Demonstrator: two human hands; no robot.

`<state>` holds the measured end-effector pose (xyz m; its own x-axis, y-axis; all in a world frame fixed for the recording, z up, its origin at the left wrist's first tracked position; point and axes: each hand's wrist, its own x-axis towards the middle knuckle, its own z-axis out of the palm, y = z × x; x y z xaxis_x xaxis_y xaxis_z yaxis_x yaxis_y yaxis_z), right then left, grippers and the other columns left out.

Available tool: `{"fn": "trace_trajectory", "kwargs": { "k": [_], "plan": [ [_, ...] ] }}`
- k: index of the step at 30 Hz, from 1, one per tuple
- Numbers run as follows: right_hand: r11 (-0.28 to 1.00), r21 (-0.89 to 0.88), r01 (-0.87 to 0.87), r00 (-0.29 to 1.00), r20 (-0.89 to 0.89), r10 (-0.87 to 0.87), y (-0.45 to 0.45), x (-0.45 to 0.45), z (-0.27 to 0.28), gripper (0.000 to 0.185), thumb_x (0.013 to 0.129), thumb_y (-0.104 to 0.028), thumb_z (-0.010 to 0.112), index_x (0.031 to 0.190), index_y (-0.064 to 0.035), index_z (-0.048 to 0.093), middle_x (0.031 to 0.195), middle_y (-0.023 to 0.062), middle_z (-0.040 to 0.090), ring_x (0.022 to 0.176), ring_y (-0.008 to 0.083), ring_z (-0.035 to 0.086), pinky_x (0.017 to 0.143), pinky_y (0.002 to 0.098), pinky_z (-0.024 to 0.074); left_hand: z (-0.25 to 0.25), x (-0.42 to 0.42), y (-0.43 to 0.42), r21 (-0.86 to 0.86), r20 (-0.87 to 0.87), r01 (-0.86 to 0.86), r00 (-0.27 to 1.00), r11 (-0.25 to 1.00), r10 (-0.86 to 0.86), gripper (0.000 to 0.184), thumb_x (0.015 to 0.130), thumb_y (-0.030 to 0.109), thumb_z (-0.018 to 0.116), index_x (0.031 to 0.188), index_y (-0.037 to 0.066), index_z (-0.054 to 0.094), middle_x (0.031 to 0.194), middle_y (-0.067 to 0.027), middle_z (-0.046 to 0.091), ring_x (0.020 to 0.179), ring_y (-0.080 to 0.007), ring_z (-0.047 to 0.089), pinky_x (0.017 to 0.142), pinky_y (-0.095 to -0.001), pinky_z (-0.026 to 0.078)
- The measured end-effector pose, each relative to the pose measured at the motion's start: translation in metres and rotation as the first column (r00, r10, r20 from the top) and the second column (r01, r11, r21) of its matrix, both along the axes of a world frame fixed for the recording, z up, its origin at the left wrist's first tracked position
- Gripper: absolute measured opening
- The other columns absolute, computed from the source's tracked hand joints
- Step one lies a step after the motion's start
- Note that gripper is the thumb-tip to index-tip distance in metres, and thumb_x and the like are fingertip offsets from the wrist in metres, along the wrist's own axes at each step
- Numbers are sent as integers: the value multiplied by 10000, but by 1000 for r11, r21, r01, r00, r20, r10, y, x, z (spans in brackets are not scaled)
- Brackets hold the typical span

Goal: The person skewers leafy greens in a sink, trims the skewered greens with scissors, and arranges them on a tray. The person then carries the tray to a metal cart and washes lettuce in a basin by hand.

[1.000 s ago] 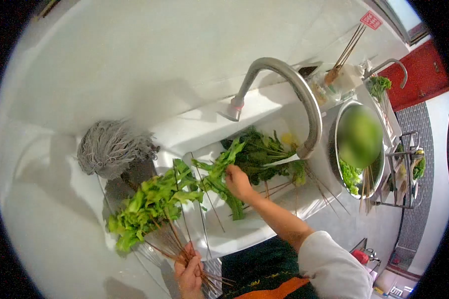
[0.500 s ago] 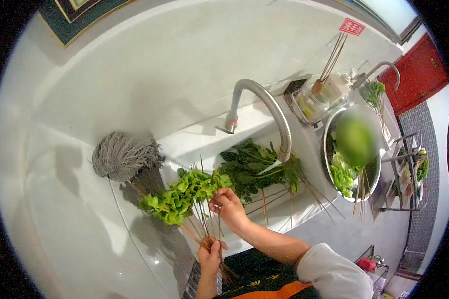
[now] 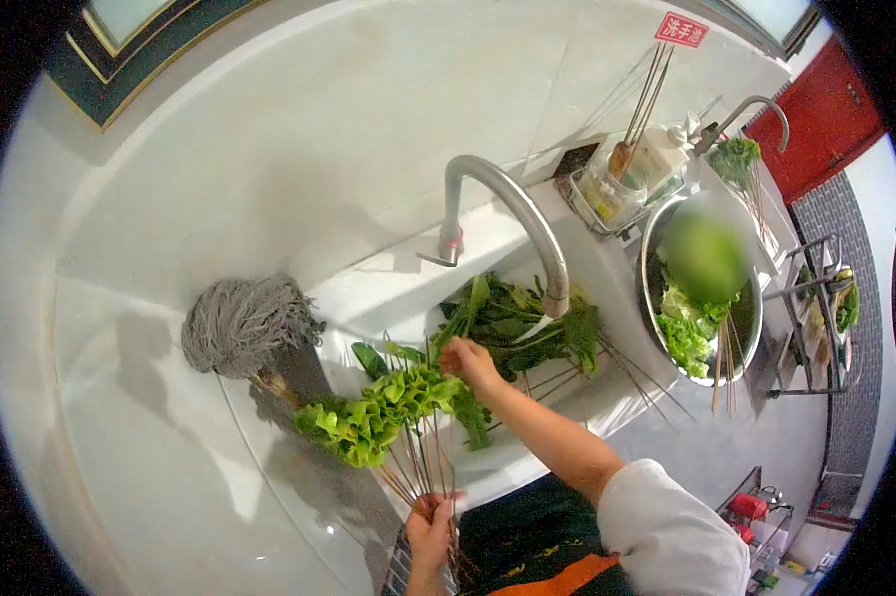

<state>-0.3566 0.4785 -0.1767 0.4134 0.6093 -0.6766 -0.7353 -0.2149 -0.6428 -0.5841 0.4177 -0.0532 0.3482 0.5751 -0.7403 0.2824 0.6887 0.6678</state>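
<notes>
Step in hand appeared to be gathering sticks (image 3: 424,474). Left hand (image 3: 430,531) was closed around 1 bundle of these, their lettuce (image 3: 359,429) fanned over the left end of the sink (image 3: 509,474). Right hand (image 3: 471,362) was curled at the dark greens (image 3: 573,343) inside; its hold could not be told. Next move seemingly called for a steady left grip and a selective right pinch.

Frilly green leaves (image 3: 369,417) on fanned skewers (image 3: 425,467)
</notes>
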Motion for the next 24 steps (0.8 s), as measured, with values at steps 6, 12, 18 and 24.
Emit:
{"fn": "trace_trajectory", "kwargs": {
  "k": [6,12,18,24],
  "plan": [
    [947,-227,229,785,618,-42,-34,-15,-11,192,829,-182,391,922,-32,467,819,58,495,711,158,455,668,281,377,-18,-2,8,106,18,-25,1000,994,24,81,761,79,512,818,36,473,756,-17,528,612,-62,441,565,-173,347],
    [885,-279,373,335,930,152,32,43,-65,185,757,-86,518,875,3,406,798,128,454,681,250,458,625,355,388,-7,-4,16,160,-68,-23,997,987,34,75,800,98,455,834,35,474,650,17,459,533,-45,401,488,-164,314],
    [810,-437,391,350,885,308,50,62,-83,219,709,-64,578,789,-22,379,756,117,437,641,265,433,581,351,388,4,-14,29,-63,46,-255,965,965,258,143,838,123,385,843,4,465,491,58,286,389,-17,238,354,-173,200],
    [993,99,60,720,685,-112,35,49,-10,166,760,-140,562,846,-6,516,761,-6,511,705,42,435,596,212,379,-5,-44,32,94,62,-89,995,992,84,276,835,130,386,1064,-19,427,732,-39,492,403,-39,326,359,-180,271]
  ]
}}
